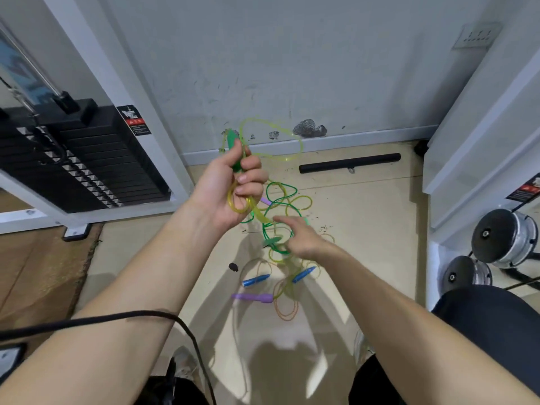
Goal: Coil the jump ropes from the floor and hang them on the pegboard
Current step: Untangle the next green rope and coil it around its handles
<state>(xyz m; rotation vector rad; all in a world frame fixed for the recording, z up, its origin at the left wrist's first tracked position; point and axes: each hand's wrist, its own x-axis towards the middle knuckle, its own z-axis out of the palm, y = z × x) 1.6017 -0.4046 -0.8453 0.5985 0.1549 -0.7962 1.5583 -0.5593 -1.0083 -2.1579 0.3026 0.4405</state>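
Note:
My left hand (233, 185) grips a green handle (233, 141) and a small loop of the yellow-green jump rope (274, 127), which arcs up toward the wall. The rope runs down from that fist to my right hand (298, 235), whose fingers are spread low over the pile, touching the yellow-green strand; a blurred green handle lies just left of it. On the floor lie a tangle of dark green rope (280, 197), two blue handles (255, 281) (304, 274) and a purple handle (254, 297) on a pale orange rope (287, 312). No pegboard is in view.
A black weight stack (84, 159) in a white frame stands at the left. A black foam bar (349, 163) lies by the wall base. Dumbbells (505, 235) sit at the right under a white frame. A black cable (117, 318) crosses my left forearm.

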